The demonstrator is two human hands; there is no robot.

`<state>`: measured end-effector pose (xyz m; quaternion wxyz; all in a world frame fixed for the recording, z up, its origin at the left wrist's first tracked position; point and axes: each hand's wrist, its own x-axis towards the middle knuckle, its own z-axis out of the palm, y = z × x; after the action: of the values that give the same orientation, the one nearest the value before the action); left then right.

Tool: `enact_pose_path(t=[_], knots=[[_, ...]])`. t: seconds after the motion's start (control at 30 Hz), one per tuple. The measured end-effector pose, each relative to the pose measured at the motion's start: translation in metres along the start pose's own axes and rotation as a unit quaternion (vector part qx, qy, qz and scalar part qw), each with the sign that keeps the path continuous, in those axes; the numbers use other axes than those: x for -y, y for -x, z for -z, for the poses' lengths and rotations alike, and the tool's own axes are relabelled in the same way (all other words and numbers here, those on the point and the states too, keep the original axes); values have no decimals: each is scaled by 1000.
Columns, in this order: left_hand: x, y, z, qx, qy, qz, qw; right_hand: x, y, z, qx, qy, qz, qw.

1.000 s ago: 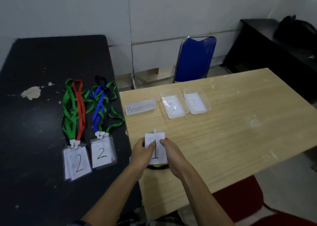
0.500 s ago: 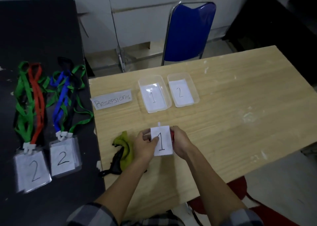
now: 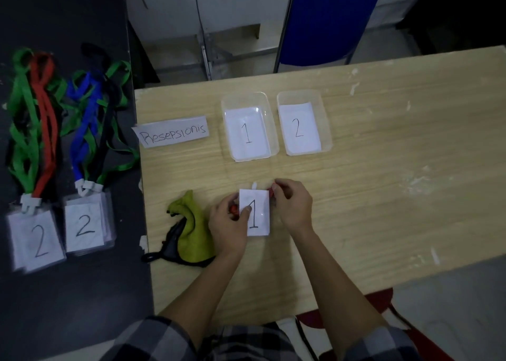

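- Since before, right hand had shifted to the upper corner of the white rectangular "1" badge card.
- Left hand pinched its left edge; right fingers apparently pinched red strap.
- Card lay over light wooden table, long axis pointing away, clip farthest.

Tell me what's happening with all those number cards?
A person's left hand and right hand grip a badge card marked 1 over the wooden table, a red strap bunched behind it. Ahead sit two clear trays, tray 1 and tray 2, both holding only their number papers. Badges marked 2 lie on the black table.
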<state>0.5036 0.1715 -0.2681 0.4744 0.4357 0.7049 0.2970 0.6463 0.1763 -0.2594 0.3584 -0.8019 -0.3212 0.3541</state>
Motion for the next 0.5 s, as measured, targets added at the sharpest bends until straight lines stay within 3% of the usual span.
enact_pose_path(t=[0.17,0.37,0.5], knots=[[-1,4,-5,-18,-76,-8,997,-7,9,-9,44,96,73,992],[-11,10,-2,-30,-106,-26,994,-6,13,-6,-71,-20,7,997],[-13,13,10,-31,-116,-29,992,-3,17,-1,-51,10,30,998]])
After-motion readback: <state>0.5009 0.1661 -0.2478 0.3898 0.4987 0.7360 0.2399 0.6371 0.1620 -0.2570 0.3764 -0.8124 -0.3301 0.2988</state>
